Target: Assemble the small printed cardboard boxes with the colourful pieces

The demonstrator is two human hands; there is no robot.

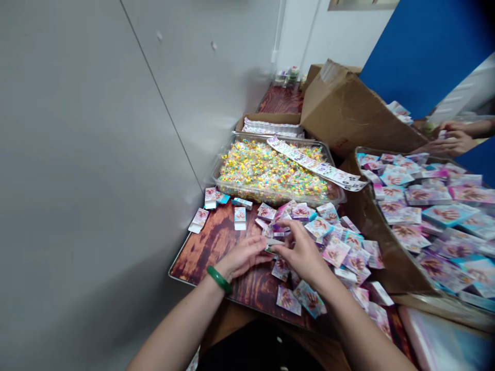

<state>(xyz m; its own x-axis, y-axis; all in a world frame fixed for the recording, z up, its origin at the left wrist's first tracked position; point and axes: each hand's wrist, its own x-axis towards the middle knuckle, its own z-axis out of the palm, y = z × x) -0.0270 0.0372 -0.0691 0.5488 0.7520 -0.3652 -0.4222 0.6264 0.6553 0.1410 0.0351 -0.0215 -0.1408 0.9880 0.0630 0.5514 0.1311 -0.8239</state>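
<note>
Both my hands meet over the near part of the table, on one small printed box (274,244). My left hand (244,256), below a green bangle (218,279), pinches the box's left end. Fingers and thumb of my right hand (301,248) close on its right end. The box is tilted, and fingers cover part of it. Around my right hand lie many small pink, purple and blue boxes (335,251) with a hand picture. Left of them, an open-flapped box (240,217) lies on the wood-patterned table (201,252).
Behind my hands stands a clear plastic tray (251,191) of small bags with colourful beads. A printed strip (309,162) lies across it. A carton (371,226) full of boxes is at right, another carton (340,108) behind. A grey wall (96,154) borders the left. Another person's hands (456,138) show far right.
</note>
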